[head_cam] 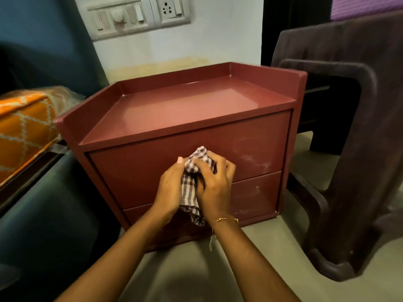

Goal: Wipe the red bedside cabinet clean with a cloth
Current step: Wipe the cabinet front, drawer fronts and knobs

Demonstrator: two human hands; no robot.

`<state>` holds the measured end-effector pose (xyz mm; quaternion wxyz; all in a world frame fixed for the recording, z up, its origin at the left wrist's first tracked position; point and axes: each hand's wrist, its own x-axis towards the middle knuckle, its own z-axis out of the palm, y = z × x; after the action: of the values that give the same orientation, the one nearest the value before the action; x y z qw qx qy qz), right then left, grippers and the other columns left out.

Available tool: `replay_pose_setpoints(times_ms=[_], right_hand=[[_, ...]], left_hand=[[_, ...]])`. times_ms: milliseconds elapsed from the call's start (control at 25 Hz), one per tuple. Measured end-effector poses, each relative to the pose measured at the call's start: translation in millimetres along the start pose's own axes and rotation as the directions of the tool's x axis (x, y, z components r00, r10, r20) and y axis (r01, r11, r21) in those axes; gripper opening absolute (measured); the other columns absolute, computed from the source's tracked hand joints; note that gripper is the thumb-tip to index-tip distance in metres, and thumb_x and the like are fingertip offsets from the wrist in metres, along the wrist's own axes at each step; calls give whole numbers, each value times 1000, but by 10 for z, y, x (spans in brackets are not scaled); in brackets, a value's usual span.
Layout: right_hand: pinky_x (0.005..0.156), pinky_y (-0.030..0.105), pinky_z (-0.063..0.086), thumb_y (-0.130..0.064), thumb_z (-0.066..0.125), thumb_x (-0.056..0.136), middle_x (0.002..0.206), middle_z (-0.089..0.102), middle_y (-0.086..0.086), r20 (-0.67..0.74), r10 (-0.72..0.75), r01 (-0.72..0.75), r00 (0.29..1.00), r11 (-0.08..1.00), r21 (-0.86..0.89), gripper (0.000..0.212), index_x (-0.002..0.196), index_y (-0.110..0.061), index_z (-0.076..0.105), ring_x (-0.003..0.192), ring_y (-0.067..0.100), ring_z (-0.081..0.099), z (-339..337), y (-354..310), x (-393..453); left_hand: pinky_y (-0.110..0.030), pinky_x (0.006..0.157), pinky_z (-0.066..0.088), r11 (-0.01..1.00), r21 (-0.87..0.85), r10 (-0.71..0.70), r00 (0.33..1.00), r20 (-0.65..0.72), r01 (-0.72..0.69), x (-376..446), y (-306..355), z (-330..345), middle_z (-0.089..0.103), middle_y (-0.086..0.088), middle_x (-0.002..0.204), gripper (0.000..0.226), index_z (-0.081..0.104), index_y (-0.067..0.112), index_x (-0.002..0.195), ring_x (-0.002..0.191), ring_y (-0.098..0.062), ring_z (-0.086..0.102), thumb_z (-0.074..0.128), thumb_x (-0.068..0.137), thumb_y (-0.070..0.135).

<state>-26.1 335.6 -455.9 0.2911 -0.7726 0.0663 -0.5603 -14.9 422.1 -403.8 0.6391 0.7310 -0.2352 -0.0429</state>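
Observation:
The red bedside cabinet (174,110) stands on the floor against the wall, with a rimmed top and two drawer fronts. A checked purple-and-white cloth (192,182) is bunched between both my hands in front of the upper drawer. My left hand (170,188) grips its left side, thumb up. My right hand (216,184), with a thin bracelet at the wrist, closes over its right side. Pale dusty smears (253,158) mark the right part of the upper drawer front.
A dark brown plastic chair (349,149) stands close on the right. An orange patterned mattress (24,131) on a bed frame sits at the left. A switchboard with a socket (139,16) is on the wall above. Grey floor (196,269) lies in front.

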Motion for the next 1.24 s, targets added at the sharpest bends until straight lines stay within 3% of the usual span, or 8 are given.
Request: replay_pose_setpoints(times_ms=[160, 400, 800, 880, 920, 1000, 1080, 1240], right_hand=[[84, 44, 48, -2, 51, 79, 106, 55, 12, -130, 333, -320, 934, 941, 113, 31, 103, -17, 64, 97, 26, 50, -84, 256, -167], [91, 12, 33, -5, 50, 83, 114, 59, 12, 23, 78, -80, 997, 995, 58, 35, 111, -16, 66, 104, 20, 43, -74, 92, -19], [81, 18, 40, 0, 51, 82, 107, 61, 8, -1, 217, -216, 976, 974, 65, 39, 113, -15, 66, 93, 24, 50, -144, 104, 5], [81, 26, 45, 5, 55, 79, 105, 59, 12, -88, 312, -304, 946, 948, 98, 40, 112, -14, 67, 94, 28, 54, -265, 139, -17], [83, 26, 44, 6, 56, 78, 105, 57, 14, -132, 291, -280, 948, 955, 98, 40, 112, -13, 67, 95, 29, 54, -290, 109, 57], [83, 26, 40, 8, 60, 76, 105, 57, 15, -156, 180, -172, 971, 983, 64, 41, 111, -12, 67, 95, 28, 52, -251, 4, 335], [79, 25, 37, 9, 63, 71, 100, 58, 13, -163, 172, -170, 972, 985, 29, 42, 107, -13, 68, 87, 28, 51, -162, -53, 493], [75, 47, 52, 12, 63, 68, 92, 55, 14, -234, 466, -439, 853, 884, 159, 39, 103, -4, 69, 82, 33, 57, -157, 254, 86]], left_hand=[[-16, 87, 50, 993, -88, -83, 996, 14, 84, 0, 63, 53, 66, 2, 100, 54, 62, 9, 109, 94, -5, 64, 18, 98, 39], [-23, 82, 52, 988, -145, -56, 998, 2, 55, -1, 65, 54, 70, -2, 93, 63, 66, 14, 93, 85, -9, 67, 20, 83, 56], [-18, 75, 53, 990, -109, -86, 996, 21, 88, 33, 60, 36, 68, -3, 95, 64, 64, 5, 103, 91, -15, 64, 18, 93, 49], [-27, 77, 55, 995, 103, -1, 1000, 3, 1, 82, 117, -32, 69, -2, 89, 59, 68, 6, 98, 88, -20, 65, 28, 94, 50], [-35, 74, 55, 913, 374, 174, 985, 7, -164, 120, 162, -71, 70, -3, 85, 58, 70, 9, 93, 85, -22, 66, 32, 90, 52], [-33, 59, 51, 388, 807, 566, 807, 171, -444, 240, 300, -125, 69, -5, 79, 46, 70, 12, 85, 72, -27, 66, 37, 87, 44], [-31, 49, 47, -5, 854, 722, 588, 363, -521, 393, 527, -70, 68, -7, 78, 32, 70, 10, 85, 64, -29, 64, 44, 89, 30], [-36, 56, 49, -270, 767, 657, 472, 589, -582, 773, 843, 192, 64, -14, 89, 27, 64, 4, 95, 77, -32, 60, 47, 88, 24]])
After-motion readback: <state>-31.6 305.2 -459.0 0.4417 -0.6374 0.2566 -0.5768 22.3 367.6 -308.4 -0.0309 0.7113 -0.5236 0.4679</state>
